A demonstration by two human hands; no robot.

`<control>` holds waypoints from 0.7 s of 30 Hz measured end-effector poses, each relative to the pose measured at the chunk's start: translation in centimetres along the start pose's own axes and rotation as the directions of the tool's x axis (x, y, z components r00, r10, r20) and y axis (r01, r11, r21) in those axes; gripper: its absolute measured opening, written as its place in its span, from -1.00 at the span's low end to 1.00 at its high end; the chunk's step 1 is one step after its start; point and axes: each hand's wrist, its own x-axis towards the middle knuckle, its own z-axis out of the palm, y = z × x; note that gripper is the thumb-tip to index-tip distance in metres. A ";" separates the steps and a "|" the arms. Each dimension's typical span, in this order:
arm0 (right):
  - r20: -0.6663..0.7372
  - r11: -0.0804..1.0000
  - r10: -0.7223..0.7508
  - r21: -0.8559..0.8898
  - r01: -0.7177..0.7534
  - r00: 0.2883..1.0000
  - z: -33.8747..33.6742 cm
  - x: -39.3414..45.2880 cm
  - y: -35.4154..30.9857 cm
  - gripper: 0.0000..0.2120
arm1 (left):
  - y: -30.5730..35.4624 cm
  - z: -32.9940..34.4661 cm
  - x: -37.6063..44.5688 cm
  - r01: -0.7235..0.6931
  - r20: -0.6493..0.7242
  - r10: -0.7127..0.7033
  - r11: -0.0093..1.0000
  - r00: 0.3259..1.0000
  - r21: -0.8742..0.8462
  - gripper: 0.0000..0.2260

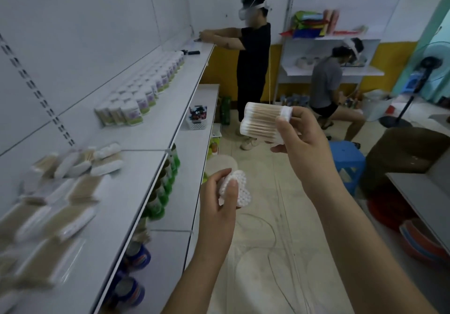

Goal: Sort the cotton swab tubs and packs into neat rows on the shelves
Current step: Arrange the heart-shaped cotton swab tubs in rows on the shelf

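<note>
Both hands are loaded and held out over the aisle, clear of the shelf, so this looks like the carry between picking up and placing. The right hand [302,141] clamps a clear-wrapped pack of wooden-stemmed cotton swabs [264,121] at about 12 o'clock of centre frame; its long axis runs from 10 o'clock to 4 o'clock, with the white tips at both ends. The left hand [219,199] pinches a second clear pack of cotton swabs seen end-on [235,190], at 6 o'clock of the first, its white tips facing the camera. The loose, blurred heap of swab packs [58,192] lies on the white top shelf [136,182] at 9 o'clock. Next, I judge, each pack must swing left and be laid parallel beside those, stems aligned.
</note>
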 end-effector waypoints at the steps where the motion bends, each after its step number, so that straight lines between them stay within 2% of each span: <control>1: 0.000 1.000 0.003 0.009 -0.003 1.000 0.3 1.8 0.8 -0.89 | -0.7 0.4 1.7 0.004 -0.004 -0.004 1.000 1.000 0.008 -0.55; 4: 0.007 1.000 0.000 0.021 0.000 1.000 1.2 7.7 3.5 -0.88 | -2.7 1.8 7.1 0.005 -0.011 -0.005 0.999 1.000 0.034 -0.54; 8: -0.005 0.999 -0.016 0.040 0.016 1.000 1.9 16.3 7.3 -0.87 | -4.8 4.8 15.7 -0.035 -0.014 0.037 0.993 0.999 0.110 -0.65; 13: -0.002 0.997 -0.002 0.071 0.002 1.000 2.3 28.5 10.6 -0.84 | -5.8 8.1 27.1 -0.060 -0.023 0.068 0.970 0.997 0.236 -0.58; 15: 0.011 0.996 0.004 0.090 -0.005 1.000 3.0 33.2 11.7 -0.84 | -6.4 8.6 31.3 -0.062 -0.062 0.079 0.970 0.995 0.237 -0.69; 17: 0.038 0.991 0.025 0.131 -0.030 0.999 4.2 37.3 12.8 -0.84 | -7.2 9.0 35.1 -0.048 -0.099 0.072 0.972 0.992 0.231 -0.81; 21: 0.113 0.961 0.120 0.237 -0.144 0.986 7.7 43.4 15.2 -0.85 | -8.6 9.6 41.4 -0.007 -0.171 0.047 0.974 0.984 0.225 -0.83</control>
